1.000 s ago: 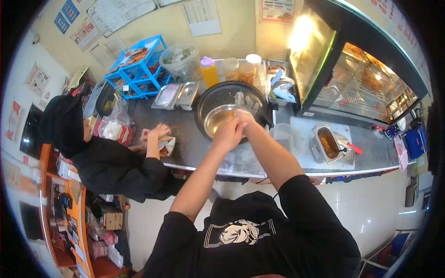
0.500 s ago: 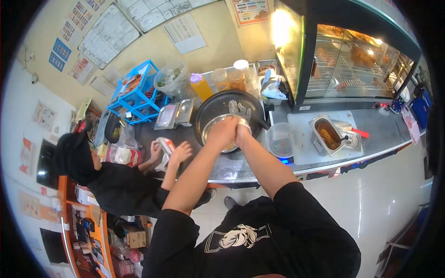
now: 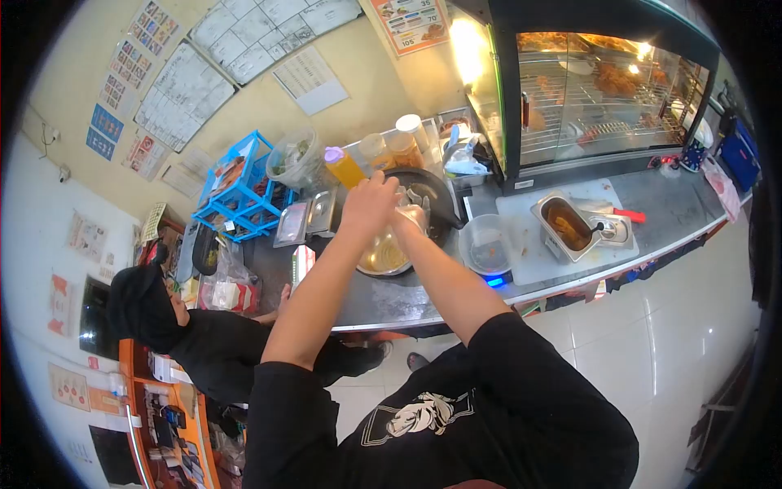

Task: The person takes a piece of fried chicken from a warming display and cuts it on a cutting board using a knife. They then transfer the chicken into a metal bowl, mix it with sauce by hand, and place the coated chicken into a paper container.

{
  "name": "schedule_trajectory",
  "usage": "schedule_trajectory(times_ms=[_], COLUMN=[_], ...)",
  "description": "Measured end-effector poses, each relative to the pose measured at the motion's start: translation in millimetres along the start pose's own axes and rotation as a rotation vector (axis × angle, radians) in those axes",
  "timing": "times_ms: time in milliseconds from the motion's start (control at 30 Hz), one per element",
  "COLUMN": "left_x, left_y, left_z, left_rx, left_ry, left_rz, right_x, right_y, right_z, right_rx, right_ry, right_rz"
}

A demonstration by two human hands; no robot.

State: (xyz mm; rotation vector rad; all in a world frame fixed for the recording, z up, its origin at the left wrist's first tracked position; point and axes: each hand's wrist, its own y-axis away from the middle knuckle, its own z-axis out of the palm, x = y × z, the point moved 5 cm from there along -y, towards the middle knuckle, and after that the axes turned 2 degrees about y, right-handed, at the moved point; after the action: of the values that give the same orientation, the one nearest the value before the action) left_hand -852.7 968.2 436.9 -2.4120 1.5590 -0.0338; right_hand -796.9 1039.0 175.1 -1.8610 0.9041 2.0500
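My left hand (image 3: 371,204) is closed above the pan, its knuckles up and fingertips turned toward my right wrist. It seems to pinch the edge of a clear plastic glove (image 3: 418,200). The crinkled plastic covers my right hand (image 3: 410,222), whose fingers are mostly hidden. Below both hands a metal bowl (image 3: 383,259) with a yellowish inside sits in a large round black pan (image 3: 444,196). A clear plastic tub (image 3: 486,246) stands to the right, on a scale with a blue-lit display (image 3: 496,282).
A co-worker in black (image 3: 216,350) stands at left beside a red-and-white box (image 3: 303,262). Behind the pan are a yellow squeeze bottle (image 3: 345,168), jars (image 3: 405,149) and a blue rack (image 3: 236,183). At right, a metal container (image 3: 568,224) sits on a white board (image 3: 521,220) before a glass food warmer (image 3: 607,106).
My hands have shifted up and left, the left one rising over the right wrist, uncovering more of the bowl. The co-worker's hands have lowered from the box. The camera view has shifted.
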Motion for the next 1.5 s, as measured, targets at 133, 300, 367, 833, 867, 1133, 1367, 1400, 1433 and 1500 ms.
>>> schedule_trajectory(times_ms=[133,300,367,833,867,1133,1367,1400,1433,1500], left_x=[12,0,8,-17,-19,-49,-92,-79,-71,-69], left_y=[22,22,24,17,17,20,64,69,71,68], left_z=[-16,24,19,29,28,23,7,-14,-26,-24], left_rx=[-0.011,-0.235,-0.374,-0.209,-0.219,-0.203,-0.082,-0.021,0.043,0.204], left_ry=[0.188,0.218,0.288,0.129,0.133,0.237,0.517,0.617,0.714,0.727], left_rz=[0.071,0.229,0.237,-0.004,-0.022,0.036,-0.28,-0.329,-0.375,-0.343], right_x=[-55,-17,-5,-83,-85,-152,-179,-166,-146,-102], right_y=[72,31,23,97,99,148,142,132,124,109], right_z=[-42,17,16,-19,-19,-36,-92,-105,-105,-118], right_rx=[-0.141,-0.176,-0.292,-0.195,-0.223,-0.198,-0.029,-0.022,-0.247,-0.3], right_ry=[0.236,0.662,0.298,0.61,0.489,0.742,0.465,0.299,-0.28,-0.965], right_rz=[0.043,-0.684,-0.546,-0.604,-0.585,-0.64,-0.752,-0.574,-0.267,0.153])
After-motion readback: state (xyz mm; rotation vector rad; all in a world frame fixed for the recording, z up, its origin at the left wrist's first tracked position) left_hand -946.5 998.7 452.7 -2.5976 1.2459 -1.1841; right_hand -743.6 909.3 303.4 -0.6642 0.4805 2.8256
